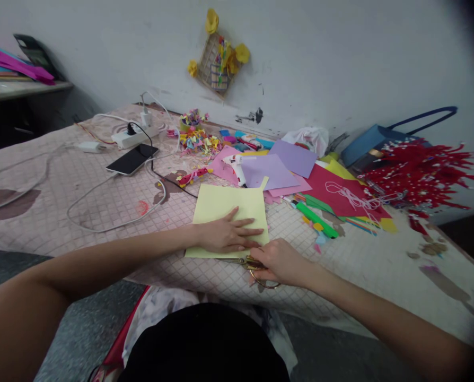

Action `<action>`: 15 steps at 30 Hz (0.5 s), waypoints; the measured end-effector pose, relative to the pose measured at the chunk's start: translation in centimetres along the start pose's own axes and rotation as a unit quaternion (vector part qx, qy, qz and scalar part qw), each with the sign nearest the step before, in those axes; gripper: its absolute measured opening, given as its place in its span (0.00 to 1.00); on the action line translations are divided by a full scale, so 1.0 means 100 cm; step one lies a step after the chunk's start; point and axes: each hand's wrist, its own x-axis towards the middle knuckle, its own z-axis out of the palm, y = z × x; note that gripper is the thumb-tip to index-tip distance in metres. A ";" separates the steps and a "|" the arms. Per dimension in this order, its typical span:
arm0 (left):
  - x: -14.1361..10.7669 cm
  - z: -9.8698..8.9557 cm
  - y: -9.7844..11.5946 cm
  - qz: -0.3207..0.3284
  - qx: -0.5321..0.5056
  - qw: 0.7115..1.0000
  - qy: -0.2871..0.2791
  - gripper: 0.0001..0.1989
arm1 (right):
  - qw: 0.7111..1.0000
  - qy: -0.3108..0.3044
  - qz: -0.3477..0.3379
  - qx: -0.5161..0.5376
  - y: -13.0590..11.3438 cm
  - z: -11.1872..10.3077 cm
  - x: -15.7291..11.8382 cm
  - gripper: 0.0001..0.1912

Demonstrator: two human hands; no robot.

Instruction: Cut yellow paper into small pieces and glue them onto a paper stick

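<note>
A pale yellow sheet of paper (pixel 217 204) lies on the table near its front edge. My left hand (pixel 229 233) rests flat on the sheet with its fingers spread. At the sheet's lower right corner, my right hand (pixel 282 262) is closed around the handles of gold-coloured scissors (pixel 265 285). Their blades point left along the paper's near edge and are partly hidden. A narrow yellow strip (pixel 264 183) sticks out past the sheet's upper right corner.
Behind the sheet lie a white glue gun (pixel 237 168) and purple paper (pixel 296 158). A green marker (pixel 318 220) and red paper (pixel 332 191) are to the right. Leftward are a phone (pixel 132 159), a power strip (pixel 135 137) and loose cables. Red fuzzy stems (pixel 423 175) stand far right.
</note>
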 end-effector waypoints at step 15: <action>-0.062 -0.013 -0.012 -0.039 0.012 0.999 -0.021 0.22 | 1.000 -0.022 0.018 0.008 -0.006 -0.007 0.001 0.20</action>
